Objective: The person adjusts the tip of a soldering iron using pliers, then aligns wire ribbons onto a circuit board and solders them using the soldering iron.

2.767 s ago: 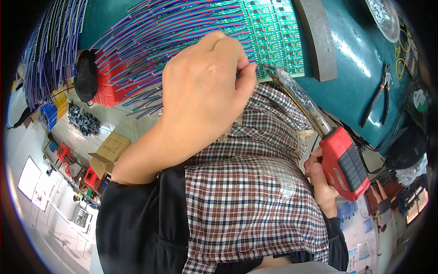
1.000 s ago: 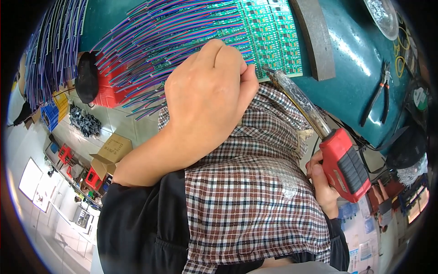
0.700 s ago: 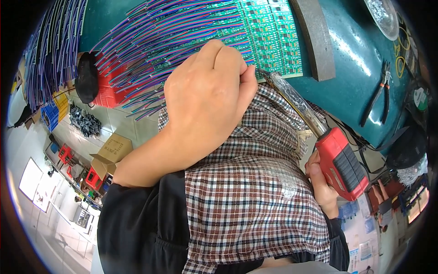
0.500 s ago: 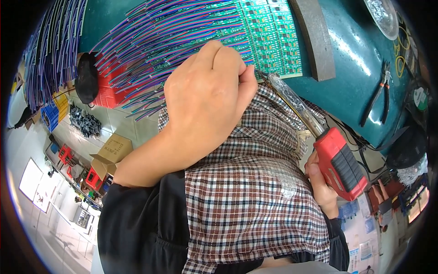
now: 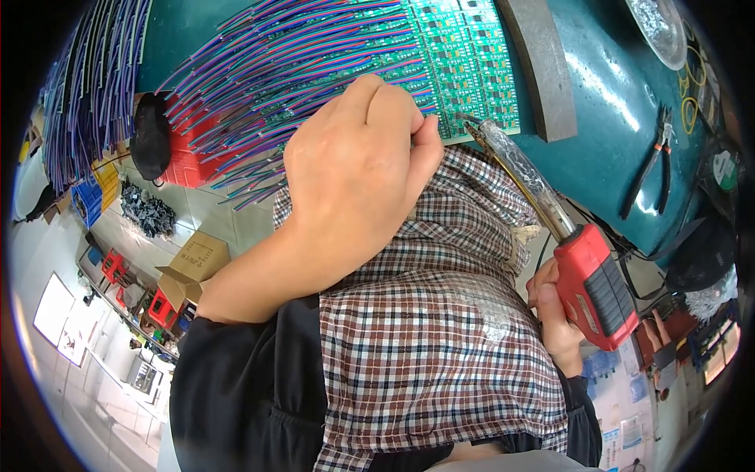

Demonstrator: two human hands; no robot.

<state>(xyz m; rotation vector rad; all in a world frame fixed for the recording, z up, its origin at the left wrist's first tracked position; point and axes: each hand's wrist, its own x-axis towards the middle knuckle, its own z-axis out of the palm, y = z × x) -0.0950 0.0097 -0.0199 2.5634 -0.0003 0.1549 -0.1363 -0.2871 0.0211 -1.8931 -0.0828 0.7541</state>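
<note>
My left hand [image 5: 358,153] is closed in a pinch at the near edge of a green circuit board panel [image 5: 472,67], over a bundle of thin multicoloured wires [image 5: 314,59]. It appears to grip a wire, though the palm hides most of it. In my right hand [image 5: 557,318] is a red soldering gun [image 5: 594,283] with a black ribbed grip. Its long metal barrel [image 5: 535,181] points up and left, and the thin tip hovers by the panel's near edge, a little right of my left fingertips. Rows of wires fan out leftward from the panel.
A dark metal bar [image 5: 543,71] lies right of the panel on the green table [image 5: 598,157]. Farther right are pliers [image 5: 653,161] and a metal dish [image 5: 661,31]. More wired strips [image 5: 94,86] hang at the far left, above a red stool [image 5: 193,145] and an open carton [image 5: 197,263].
The soldering gun has shifted slightly right and down, so its tip is farther from my left fingertips. My left hand and the panel have barely moved.
</note>
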